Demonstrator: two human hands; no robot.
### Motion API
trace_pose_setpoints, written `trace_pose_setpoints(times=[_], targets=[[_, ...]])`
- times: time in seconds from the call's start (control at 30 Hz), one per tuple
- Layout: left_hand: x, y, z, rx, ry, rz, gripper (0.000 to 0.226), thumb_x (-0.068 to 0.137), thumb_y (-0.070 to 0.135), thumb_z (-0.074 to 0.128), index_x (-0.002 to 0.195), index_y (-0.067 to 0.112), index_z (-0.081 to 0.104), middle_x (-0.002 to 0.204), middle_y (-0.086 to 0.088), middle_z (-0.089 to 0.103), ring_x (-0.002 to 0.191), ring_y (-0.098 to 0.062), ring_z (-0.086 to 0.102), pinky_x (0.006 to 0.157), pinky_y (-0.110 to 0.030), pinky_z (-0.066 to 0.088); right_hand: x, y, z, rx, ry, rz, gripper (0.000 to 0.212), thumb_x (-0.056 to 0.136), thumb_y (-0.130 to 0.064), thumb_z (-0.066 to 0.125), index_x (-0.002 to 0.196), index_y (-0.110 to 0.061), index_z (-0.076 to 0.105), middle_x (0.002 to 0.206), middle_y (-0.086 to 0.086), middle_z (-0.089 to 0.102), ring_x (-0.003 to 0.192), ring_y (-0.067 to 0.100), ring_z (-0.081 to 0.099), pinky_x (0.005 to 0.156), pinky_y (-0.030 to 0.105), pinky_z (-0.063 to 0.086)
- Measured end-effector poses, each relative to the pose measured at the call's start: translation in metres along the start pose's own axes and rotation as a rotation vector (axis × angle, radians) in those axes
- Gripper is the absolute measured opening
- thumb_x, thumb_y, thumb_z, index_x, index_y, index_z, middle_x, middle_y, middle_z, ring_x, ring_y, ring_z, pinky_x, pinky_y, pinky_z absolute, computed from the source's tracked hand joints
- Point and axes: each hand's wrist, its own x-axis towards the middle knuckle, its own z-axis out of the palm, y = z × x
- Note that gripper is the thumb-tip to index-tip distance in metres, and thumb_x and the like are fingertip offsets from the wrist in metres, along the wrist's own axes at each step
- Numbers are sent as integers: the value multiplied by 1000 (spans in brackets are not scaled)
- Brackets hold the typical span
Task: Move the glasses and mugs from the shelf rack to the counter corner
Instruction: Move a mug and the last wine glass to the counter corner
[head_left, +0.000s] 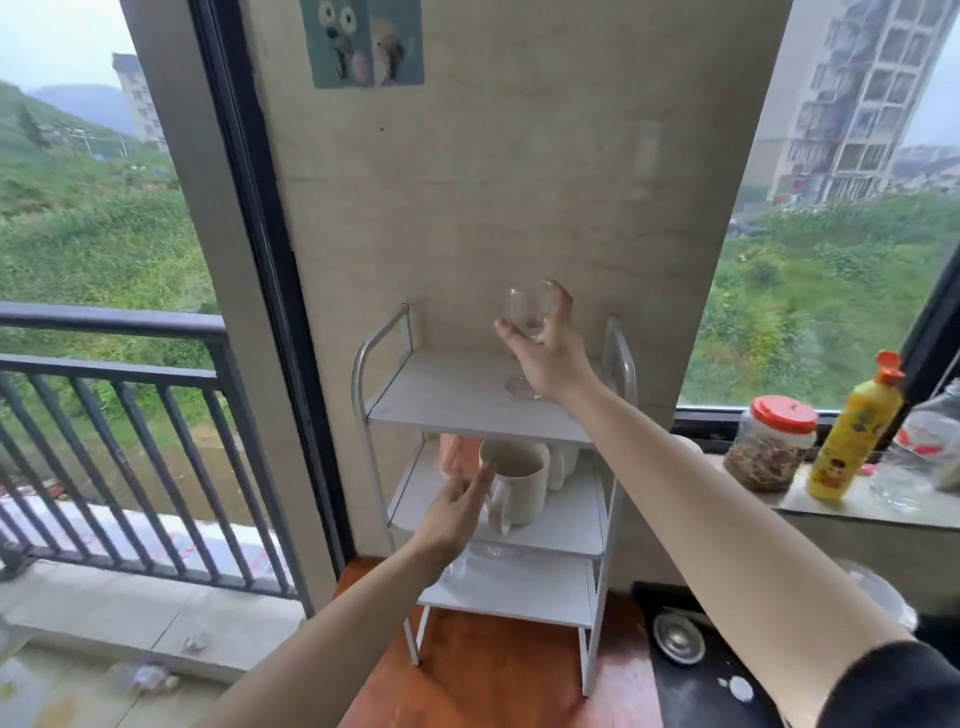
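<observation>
A white three-tier shelf rack (467, 415) stands on the red-brown counter (493, 670) against the wall. On its top tier stands a clear stemmed glass (525, 312); my right hand (550, 353) wraps around its bowl from the right, its foot at or just above the shelf. On the middle tier sits a beige mug (519, 480), with a white mug (563, 462) and a pink cup (457, 457) behind it. My left hand (457, 512) reaches toward the beige mug with straight fingers, fingertips at its rim. Another clear glass (465, 564) on the bottom tier is partly hidden.
A plastic jar with a red lid (769, 447), a yellow bottle (852, 436) and a clear plastic container (930, 441) stand on the window sill at right. A black stove with a metal burner (678, 636) lies beside the rack. A balcony railing (130, 415) runs at left.
</observation>
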Motion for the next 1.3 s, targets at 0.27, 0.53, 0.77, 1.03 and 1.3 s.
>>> trace_pose_setpoints(times=[0.27, 0.53, 0.77, 1.03, 1.3], targets=[[12, -2, 23, 32, 96, -26, 52, 83, 59, 67, 90, 8, 61, 77, -3, 63, 69, -15, 54, 61, -26, 44, -43, -2, -20, 67, 27, 26, 80, 92, -46, 68, 153, -37, 17, 121, -6, 54, 99, 26, 69, 56, 19, 54], [-5, -5, 23, -154, 87, -25, 34, 101, 38, 50, 87, 7, 59, 73, -5, 51, 66, -17, 48, 62, -31, 47, -85, -18, -32, 139, 77, -6, 76, 91, -38, 70, 152, -36, 25, 126, 5, 58, 98, 34, 69, 86, 48, 58], [-75, -22, 13, -72, 275, 131, 47, 102, 46, 42, 83, 5, 54, 65, -3, 50, 51, -8, 47, 51, -26, 40, -154, -14, -38, 192, 186, -44, 74, 78, -46, 65, 145, -38, 34, 108, 3, 60, 89, 31, 66, 85, 59, 55], [-137, -22, 54, -109, 182, 327, 45, 104, 41, 42, 74, 8, 48, 56, 2, 48, 50, -5, 46, 46, -15, 38, -253, 23, -86, 122, 323, 20, 69, 79, -39, 67, 141, -39, 39, 105, -18, 64, 88, 20, 65, 82, 59, 57], [-199, 14, 189, -140, -112, 444, 47, 103, 39, 46, 72, 3, 48, 59, -2, 48, 54, -11, 44, 52, -25, 36, -362, 31, -223, -24, 637, 123, 56, 74, -46, 67, 124, -57, 45, 107, 0, 65, 101, 24, 64, 89, 64, 52]])
